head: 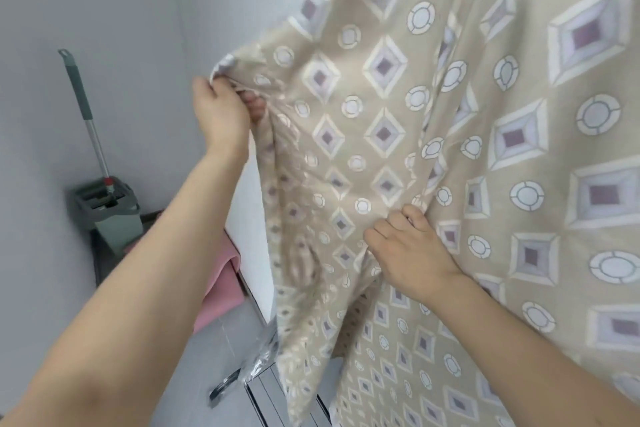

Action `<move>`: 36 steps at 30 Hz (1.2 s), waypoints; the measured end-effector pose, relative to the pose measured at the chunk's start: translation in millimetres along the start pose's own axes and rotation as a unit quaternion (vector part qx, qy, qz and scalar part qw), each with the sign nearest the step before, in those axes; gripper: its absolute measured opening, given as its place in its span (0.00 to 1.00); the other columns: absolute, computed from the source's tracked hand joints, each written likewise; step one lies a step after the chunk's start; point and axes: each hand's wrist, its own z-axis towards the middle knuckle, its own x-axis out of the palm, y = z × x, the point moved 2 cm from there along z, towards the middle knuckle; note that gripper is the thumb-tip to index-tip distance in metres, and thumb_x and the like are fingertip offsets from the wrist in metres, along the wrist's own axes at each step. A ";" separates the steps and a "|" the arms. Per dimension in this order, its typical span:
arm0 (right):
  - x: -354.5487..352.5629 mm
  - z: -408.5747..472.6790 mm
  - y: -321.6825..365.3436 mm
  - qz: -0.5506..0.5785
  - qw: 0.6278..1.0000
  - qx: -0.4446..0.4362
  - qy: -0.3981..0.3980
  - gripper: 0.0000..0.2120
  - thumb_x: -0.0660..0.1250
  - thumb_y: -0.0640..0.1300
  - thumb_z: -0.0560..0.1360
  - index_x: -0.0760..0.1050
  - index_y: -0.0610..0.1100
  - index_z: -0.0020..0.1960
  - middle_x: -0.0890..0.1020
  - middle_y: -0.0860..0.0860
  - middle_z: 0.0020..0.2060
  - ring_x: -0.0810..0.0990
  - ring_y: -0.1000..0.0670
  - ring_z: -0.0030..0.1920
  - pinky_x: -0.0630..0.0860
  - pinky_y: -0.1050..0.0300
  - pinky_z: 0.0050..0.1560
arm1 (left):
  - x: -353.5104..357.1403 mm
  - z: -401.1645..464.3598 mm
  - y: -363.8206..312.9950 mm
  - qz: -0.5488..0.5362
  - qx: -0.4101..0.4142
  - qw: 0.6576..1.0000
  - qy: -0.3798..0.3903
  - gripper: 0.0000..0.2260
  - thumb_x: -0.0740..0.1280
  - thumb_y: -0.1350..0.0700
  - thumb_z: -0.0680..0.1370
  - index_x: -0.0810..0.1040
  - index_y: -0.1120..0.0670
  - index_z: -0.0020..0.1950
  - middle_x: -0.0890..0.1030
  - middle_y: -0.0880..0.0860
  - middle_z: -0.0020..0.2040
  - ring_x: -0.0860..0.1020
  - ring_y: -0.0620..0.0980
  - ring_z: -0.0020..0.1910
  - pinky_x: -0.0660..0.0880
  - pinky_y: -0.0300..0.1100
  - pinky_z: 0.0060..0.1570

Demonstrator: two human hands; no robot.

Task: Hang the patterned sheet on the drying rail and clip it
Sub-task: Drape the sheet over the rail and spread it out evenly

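Observation:
The patterned sheet [467, 156], beige with white diamonds and circles, hangs down from above and fills the right half of the view. My left hand [221, 111] grips its left edge at about shoulder height, fingers curled round a bunched fold. My right hand [408, 246] pinches a fold of the cloth lower down, near the middle. The drying rail is hidden above or behind the sheet, and no clips show.
A mop [86, 114] stands in a grey-green bucket [114, 215] in the left corner against the grey wall. A pink cloth [221, 288] lies low beside a white panel [249, 236]. Grey floor tiles and a metal track [273, 395] run below the sheet.

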 end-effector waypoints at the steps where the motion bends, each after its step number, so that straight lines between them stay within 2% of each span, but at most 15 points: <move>1: 0.6 0.9 1.3 -0.001 1.000 -0.001 0.000 0.07 0.66 0.37 0.63 0.72 0.46 0.39 0.71 0.50 0.33 0.72 0.44 0.40 0.63 0.50 0.60 | 0.2 10.9 3.3 -0.033 -0.006 0.999 -0.011 0.06 0.54 0.56 0.81 0.63 0.54 0.45 0.75 0.55 0.34 0.76 0.52 0.31 0.77 0.45 0.35; 3: 2.6 3.2 5.5 -0.002 1.000 -0.010 0.001 0.07 0.66 0.37 0.63 0.73 0.46 0.39 0.72 0.50 0.34 0.73 0.44 0.40 0.63 0.50 0.61 | 4.7 20.0 20.1 0.026 -0.022 0.999 0.027 0.10 0.63 0.48 0.75 0.63 0.50 0.50 0.76 0.55 0.48 0.78 0.51 0.43 0.77 0.46 0.48; 5: 4.3 8.0 10.1 0.004 1.000 -0.013 0.000 0.07 0.66 0.37 0.64 0.73 0.46 0.40 0.72 0.50 0.34 0.72 0.44 0.41 0.63 0.50 0.61 | 8.5 11.8 45.8 0.124 -0.117 0.981 0.089 0.23 0.70 0.43 0.67 0.62 0.45 0.56 0.73 0.54 0.58 0.78 0.53 0.52 0.77 0.50 0.51; 6: 4.9 10.8 12.4 0.008 1.000 -0.014 0.002 0.07 0.65 0.37 0.63 0.73 0.46 0.40 0.72 0.50 0.35 0.71 0.45 0.42 0.62 0.50 0.61 | 10.8 5.4 58.8 0.154 -0.169 0.964 0.134 0.25 0.71 0.45 0.68 0.62 0.47 0.58 0.74 0.53 0.56 0.78 0.53 0.50 0.78 0.47 0.47; 8: 7.7 16.3 16.3 0.015 1.000 -0.018 0.009 0.08 0.61 0.37 0.63 0.73 0.46 0.41 0.73 0.50 0.35 0.70 0.45 0.44 0.62 0.50 0.60 | 16.6 -3.6 78.6 0.176 -0.202 0.941 0.208 0.12 0.69 0.53 0.74 0.70 0.54 0.53 0.77 0.53 0.44 0.78 0.52 0.40 0.74 0.40 0.36; 10: 10.6 21.5 19.9 0.015 0.999 -0.017 0.027 0.10 0.57 0.38 0.63 0.74 0.45 0.43 0.74 0.50 0.37 0.72 0.45 0.44 0.61 0.49 0.60 | 19.5 -1.8 89.5 0.176 -0.157 0.955 0.180 0.02 0.63 0.58 0.76 0.74 0.54 0.44 0.77 0.53 0.37 0.75 0.53 0.35 0.72 0.43 0.33; 15: 20.2 24.5 19.3 -0.004 0.999 -0.005 0.048 0.11 0.59 0.37 0.62 0.74 0.44 0.42 0.75 0.49 0.36 0.74 0.43 0.43 0.61 0.48 0.61 | 3.8 31.5 113.5 0.218 -0.075 0.973 0.033 0.07 0.56 0.58 0.80 0.70 0.52 0.43 0.74 0.51 0.38 0.74 0.52 0.37 0.75 0.45 0.44; 18: 23.8 27.9 22.9 -0.018 0.999 -0.002 0.049 0.11 0.55 0.37 0.62 0.72 0.44 0.41 0.73 0.49 0.34 0.73 0.43 0.41 0.62 0.48 0.61 | 5.7 55.3 99.6 0.185 -0.027 0.982 -0.036 0.11 0.56 0.60 0.80 0.64 0.51 0.38 0.69 0.48 0.34 0.68 0.50 0.36 0.68 0.32 0.34; 21: 26.2 34.4 30.1 -0.004 0.999 0.020 0.040 0.12 0.54 0.37 0.64 0.69 0.45 0.45 0.73 0.49 0.35 0.73 0.44 0.41 0.62 0.48 0.63 | 22.3 77.8 67.9 0.115 0.023 0.990 -0.084 0.05 0.58 0.59 0.80 0.69 0.54 0.45 0.73 0.50 0.38 0.70 0.48 0.36 0.69 0.32 0.39; 23: 30.2 36.6 33.0 0.002 0.997 0.022 0.070 0.12 0.56 0.37 0.65 0.72 0.44 0.47 0.75 0.47 0.38 0.75 0.42 0.45 0.60 0.46 0.67 | 30.9 88.0 54.3 0.111 0.032 0.990 -0.081 0.06 0.58 0.59 0.80 0.69 0.53 0.44 0.73 0.49 0.38 0.70 0.47 0.36 0.69 0.33 0.41; 26: 29.1 33.7 31.3 0.030 0.995 0.023 0.093 0.17 0.62 0.39 0.68 0.77 0.43 0.56 0.78 0.45 0.54 0.74 0.40 0.61 0.54 0.43 0.73 | 29.0 94.7 60.0 0.199 -0.018 0.980 -0.017 0.08 0.57 0.56 0.80 0.68 0.51 0.41 0.73 0.49 0.38 0.73 0.51 0.41 0.69 0.36 0.43; 29: 4.3 35.7 18.0 0.047 0.995 0.047 0.068 0.23 0.66 0.40 0.69 0.75 0.42 0.63 0.75 0.45 0.64 0.70 0.42 0.68 0.56 0.45 0.73 | 22.8 82.4 75.4 0.313 -0.114 0.940 0.076 0.13 0.58 0.57 0.79 0.73 0.57 0.62 0.78 0.56 0.58 0.77 0.56 0.57 0.72 0.42 0.53; 31: -18.6 38.7 6.8 0.037 0.997 0.057 0.047 0.24 0.68 0.40 0.66 0.76 0.41 0.63 0.75 0.44 0.64 0.71 0.42 0.68 0.58 0.44 0.73 | 28.9 69.2 70.7 0.343 -0.115 0.928 0.095 0.18 0.58 0.56 0.79 0.68 0.60 0.68 0.76 0.59 0.61 0.75 0.58 0.61 0.73 0.45 0.54; 34: -57.1 42.0 -11.9 -0.011 0.997 0.082 0.004 0.24 0.69 0.41 0.66 0.76 0.39 0.62 0.76 0.42 0.63 0.72 0.40 0.67 0.57 0.42 0.72 | 42.1 47.3 48.7 0.306 -0.081 0.945 0.079 0.09 0.54 0.56 0.79 0.63 0.54 0.59 0.73 0.54 0.47 0.74 0.57 0.52 0.72 0.46 0.50; 36: -81.6 39.5 -22.2 -0.047 0.993 0.104 -0.007 0.24 0.67 0.42 0.67 0.76 0.39 0.63 0.75 0.42 0.64 0.70 0.39 0.67 0.55 0.40 0.72 | 51.1 31.9 33.9 0.305 -0.060 0.948 0.064 0.10 0.56 0.49 0.79 0.61 0.52 0.57 0.72 0.55 0.53 0.72 0.57 0.56 0.71 0.50 0.57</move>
